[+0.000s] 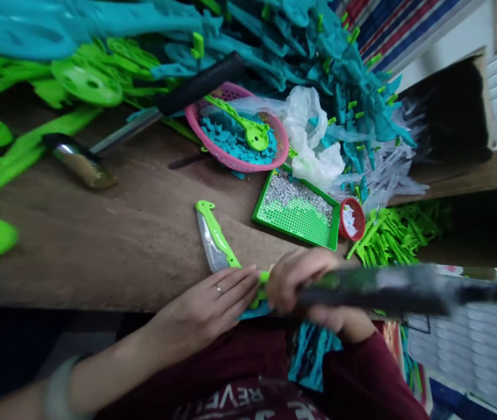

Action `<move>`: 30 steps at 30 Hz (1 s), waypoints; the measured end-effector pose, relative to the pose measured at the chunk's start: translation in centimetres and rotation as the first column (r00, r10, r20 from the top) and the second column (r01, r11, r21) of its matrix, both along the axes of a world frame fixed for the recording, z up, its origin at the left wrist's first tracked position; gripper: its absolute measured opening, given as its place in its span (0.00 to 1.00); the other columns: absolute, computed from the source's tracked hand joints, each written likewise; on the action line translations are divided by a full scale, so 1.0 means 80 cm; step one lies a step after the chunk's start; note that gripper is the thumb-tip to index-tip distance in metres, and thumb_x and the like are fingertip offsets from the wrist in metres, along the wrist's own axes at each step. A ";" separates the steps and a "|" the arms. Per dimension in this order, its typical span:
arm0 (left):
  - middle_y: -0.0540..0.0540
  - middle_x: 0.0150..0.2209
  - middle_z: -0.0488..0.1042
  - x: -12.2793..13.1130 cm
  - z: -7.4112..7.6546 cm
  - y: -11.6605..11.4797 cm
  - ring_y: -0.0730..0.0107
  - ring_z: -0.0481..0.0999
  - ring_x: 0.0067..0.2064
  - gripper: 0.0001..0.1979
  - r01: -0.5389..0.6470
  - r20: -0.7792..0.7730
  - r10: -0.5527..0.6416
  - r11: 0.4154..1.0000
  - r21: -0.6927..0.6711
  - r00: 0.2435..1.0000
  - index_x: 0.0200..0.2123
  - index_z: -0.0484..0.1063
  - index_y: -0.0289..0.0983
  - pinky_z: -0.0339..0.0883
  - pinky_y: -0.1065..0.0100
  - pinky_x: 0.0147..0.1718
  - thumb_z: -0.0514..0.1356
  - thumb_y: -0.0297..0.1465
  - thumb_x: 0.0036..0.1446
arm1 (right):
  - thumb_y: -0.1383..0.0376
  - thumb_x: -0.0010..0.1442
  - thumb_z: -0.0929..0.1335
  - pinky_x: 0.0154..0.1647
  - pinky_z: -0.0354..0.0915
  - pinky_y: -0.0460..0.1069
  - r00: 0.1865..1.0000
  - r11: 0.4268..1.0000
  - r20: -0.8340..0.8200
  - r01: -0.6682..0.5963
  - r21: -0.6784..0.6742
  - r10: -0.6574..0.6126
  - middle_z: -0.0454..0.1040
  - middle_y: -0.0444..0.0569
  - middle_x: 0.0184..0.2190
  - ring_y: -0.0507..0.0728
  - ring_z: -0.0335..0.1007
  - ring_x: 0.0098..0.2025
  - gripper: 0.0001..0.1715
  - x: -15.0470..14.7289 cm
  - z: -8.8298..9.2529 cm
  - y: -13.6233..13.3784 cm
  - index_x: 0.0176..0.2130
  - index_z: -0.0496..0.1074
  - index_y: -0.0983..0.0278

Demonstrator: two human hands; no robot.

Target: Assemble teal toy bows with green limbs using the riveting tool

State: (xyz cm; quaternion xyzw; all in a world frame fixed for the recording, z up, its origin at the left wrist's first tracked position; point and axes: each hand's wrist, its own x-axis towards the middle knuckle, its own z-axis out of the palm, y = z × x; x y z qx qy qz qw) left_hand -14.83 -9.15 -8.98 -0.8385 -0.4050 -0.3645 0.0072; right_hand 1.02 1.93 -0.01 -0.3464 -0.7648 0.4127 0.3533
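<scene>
There was one blade point(210, 242) with a green spine, one tool point(380, 289), one hammer point(83, 163), one basket point(237, 165), one tray point(301, 226), one cup point(352, 202) and two cartons point(467, 169); the blue parts point(275, 52) and green parts point(86, 84) were too many to count. The blade lay on the worktop point(143, 239), its lower end running down to the fingers of the left grip point(213, 303). That grip lay nearly flat, fingers together, over a green piece point(255, 299); whether the thumb pinched it could not be told. The right grip point(303, 286), just beside it, was closed around the tool, dark and blurred, which reached out to the right. Both grips hid much of the green piece, and the tool covered part of the worktop's near edge. Farther out, the tray held metal bits point(294, 192), with the cup of white bits point(349, 220) by its right end. The basket behind held blue scraps point(226, 143); the hammer lay left of it. Blue parts were heaped at the back, green parts at far left and before the cartons.
</scene>
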 end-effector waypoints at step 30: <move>0.35 0.55 0.78 0.056 0.020 -0.030 0.56 0.77 0.56 0.20 -0.281 -0.120 0.288 0.957 0.071 0.950 0.53 0.76 0.24 0.68 0.59 0.58 0.48 0.21 0.65 | 0.50 0.58 0.65 0.17 0.63 0.46 0.900 0.988 -0.409 0.123 -0.094 -0.151 0.58 0.33 0.18 0.50 0.58 0.16 0.16 -0.064 0.025 0.035 0.43 0.58 0.51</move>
